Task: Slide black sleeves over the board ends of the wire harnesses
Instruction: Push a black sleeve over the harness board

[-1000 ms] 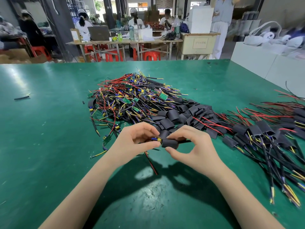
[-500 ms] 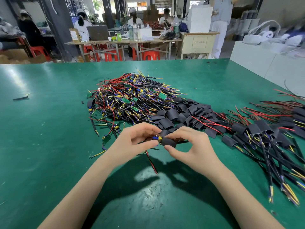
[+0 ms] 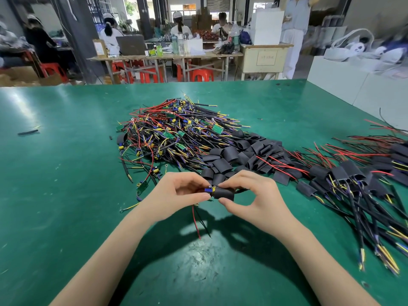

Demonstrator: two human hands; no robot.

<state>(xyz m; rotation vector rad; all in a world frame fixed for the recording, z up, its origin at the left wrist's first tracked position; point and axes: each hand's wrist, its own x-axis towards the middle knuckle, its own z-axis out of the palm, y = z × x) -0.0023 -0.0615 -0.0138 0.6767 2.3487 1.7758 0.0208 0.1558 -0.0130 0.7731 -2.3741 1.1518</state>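
Black sleeve (image 3: 224, 193): above the near-middle of the counter (image 3: 66, 195), between both hands, part-way over a board end whose blue part (image 3: 207, 190) still shows.
Left hand (image 3: 176, 195): fingers curled, pinching the board end; red and black wires (image 3: 199, 221) hang below.
Right hand (image 3: 254, 199): thumb and forefinger pinch the sleeve.
Loose sleeves (image 3: 240, 155): heaped just beyond.
Unsleeved harnesses (image 3: 172, 133): piled farther back, left.
Sleeved harnesses (image 3: 353, 180): spread at right.

Your left hand (image 3: 176, 194) and right hand (image 3: 256, 195) meet fingertip to fingertip above the table's near edge, both pinching, forearms angled inward.
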